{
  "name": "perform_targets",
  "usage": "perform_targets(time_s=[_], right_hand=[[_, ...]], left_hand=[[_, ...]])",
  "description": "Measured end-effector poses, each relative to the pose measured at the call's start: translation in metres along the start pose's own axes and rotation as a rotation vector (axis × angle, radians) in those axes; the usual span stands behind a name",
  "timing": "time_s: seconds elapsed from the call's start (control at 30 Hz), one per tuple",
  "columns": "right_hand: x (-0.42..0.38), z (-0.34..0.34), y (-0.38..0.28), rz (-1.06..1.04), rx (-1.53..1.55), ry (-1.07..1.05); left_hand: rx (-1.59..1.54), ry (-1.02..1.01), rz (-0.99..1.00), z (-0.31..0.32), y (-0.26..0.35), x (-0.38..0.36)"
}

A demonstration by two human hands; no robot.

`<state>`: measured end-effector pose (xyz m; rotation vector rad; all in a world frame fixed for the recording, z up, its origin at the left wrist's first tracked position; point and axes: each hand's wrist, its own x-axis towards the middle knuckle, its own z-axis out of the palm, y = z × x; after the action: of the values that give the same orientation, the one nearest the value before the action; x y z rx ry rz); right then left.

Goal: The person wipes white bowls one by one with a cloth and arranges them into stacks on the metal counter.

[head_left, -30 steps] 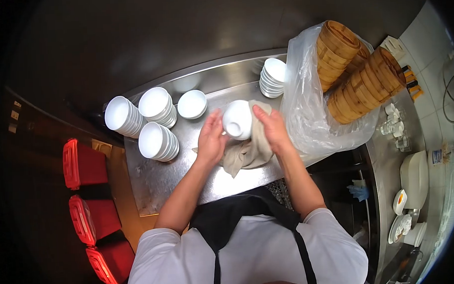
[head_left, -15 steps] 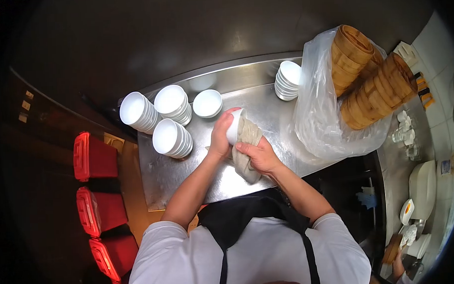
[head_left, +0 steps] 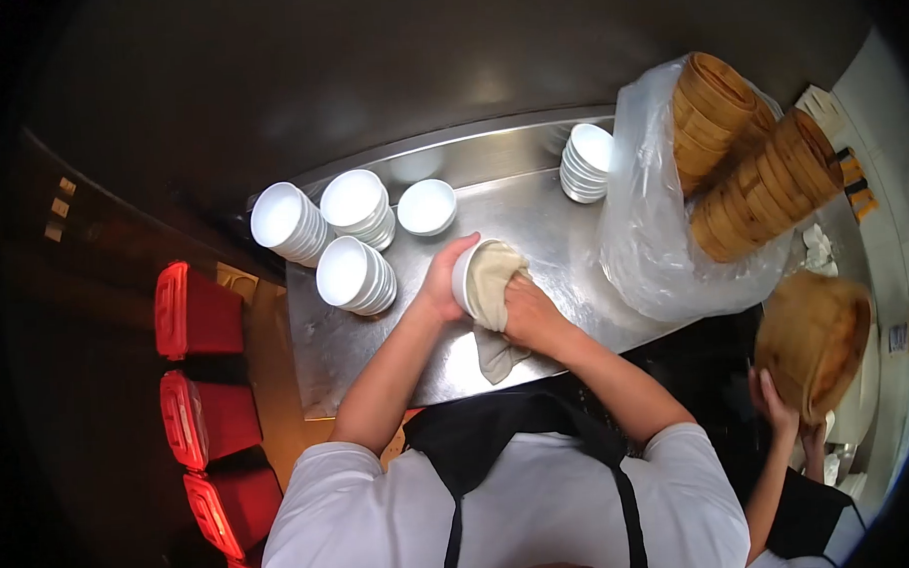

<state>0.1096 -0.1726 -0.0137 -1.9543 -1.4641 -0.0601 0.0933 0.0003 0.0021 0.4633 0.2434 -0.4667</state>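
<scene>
A white bowl is tilted over the middle of the steel table, gripped at its outer side by my left hand. My right hand presses a beige cloth into the bowl's mouth; some of its fingers are hidden by the cloth. The cloth's loose end hangs below toward the table's front edge. Just beyond my left hand, one or a few white bowls stand together. Stacks of white bowls are to the left of it.
A short bowl stack stands at the back of the steel table. Beside it, a clear plastic bag holds bamboo steamers. Lidded red bins line the left. At right, another person's hand holds a steamer.
My right hand has gone from gripping the cloth beside the bowl to pushing it inside. The bowl has turned and come slightly lower. Another person with a steamer has appeared at right.
</scene>
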Motion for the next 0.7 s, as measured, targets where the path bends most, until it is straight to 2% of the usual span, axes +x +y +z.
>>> perform_targets(time_s=[0.03, 0.13, 0.17, 0.27, 0.3, 0.37, 0.43, 0.47, 0.53, 0.57, 0.67, 0.7], right_hand=[[-0.003, -0.003, -0.004, 0.014, -0.021, 0.019], [-0.006, -0.008, -0.021, 0.679, 0.848, 0.149], [-0.009, -0.004, -0.013, 0.586, 0.871, 0.288], [-0.003, -0.016, 0.005, 0.78, 1.115, 0.647], [0.001, -0.02, 0.016, 0.801, 1.083, 0.725], [0.002, -0.022, 0.036, 0.845, 1.016, 0.884], [-0.011, -0.027, 0.044, 0.882, 0.696, 0.855], [-0.015, -0.028, 0.048, 0.888, 0.537, 0.836], [-0.023, -0.008, 0.027, 0.599, 0.449, 0.79], [-0.024, 0.003, 0.016, 0.457, 0.406, 0.764], [-0.003, 0.016, -0.012, 0.356, 0.371, 0.609], [-0.001, 0.019, 0.006, 0.393, 0.37, 0.611]], left_hand=[[-0.002, 0.03, 0.028, -0.008, -0.001, 0.004], [0.152, 0.198, 0.195, -0.015, -0.004, 0.001], [0.156, 0.166, 0.316, -0.022, -0.01, 0.003], [0.033, 0.061, 0.346, -0.013, -0.019, 0.0], [0.005, -0.073, 0.347, -0.009, -0.021, -0.004], [0.111, -0.105, 0.353, -0.009, -0.028, -0.008], [0.159, -0.156, 0.398, -0.002, -0.032, -0.015], [0.223, -0.105, 0.438, 0.002, -0.03, -0.015], [0.336, 0.017, 0.513, 0.004, -0.031, -0.015], [0.464, 0.147, 0.546, 0.002, -0.034, -0.01], [0.801, 0.23, 0.644, -0.007, -0.063, 0.004], [0.915, 0.266, 0.61, -0.022, -0.075, 0.008]])
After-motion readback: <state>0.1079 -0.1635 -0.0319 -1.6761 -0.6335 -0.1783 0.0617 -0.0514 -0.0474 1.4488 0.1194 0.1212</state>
